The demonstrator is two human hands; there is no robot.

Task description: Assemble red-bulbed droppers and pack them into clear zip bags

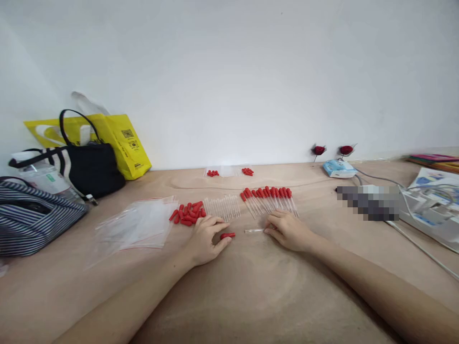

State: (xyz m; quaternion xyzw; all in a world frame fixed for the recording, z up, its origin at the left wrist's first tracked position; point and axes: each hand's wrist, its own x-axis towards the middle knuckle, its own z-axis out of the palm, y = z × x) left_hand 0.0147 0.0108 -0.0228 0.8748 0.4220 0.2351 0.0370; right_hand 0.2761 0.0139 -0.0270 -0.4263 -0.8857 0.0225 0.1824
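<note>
My left hand (207, 241) is open, thumb and fingers apart around a red rubber dropper bulb (227, 235). That bulb appears to lie on the table between them. A clear glass dropper tube (254, 231) points left toward the bulb, its right end pinched in the fingers of my right hand (285, 230). Behind my left hand sit a pile of loose red bulbs (187, 213) and a row of bare glass tubes (222, 207). Beyond my right hand, several droppers with red bulbs fitted (270, 198) lie side by side.
Clear plastic zip bags (143, 224) lie at left, near a striped bag (36, 215), a black bag (93, 167) and a yellow bag (134, 153). Bagged red bulbs (213, 173) rest by the wall. A blue pack (339, 168), cables and a white power strip (430, 217) are at right.
</note>
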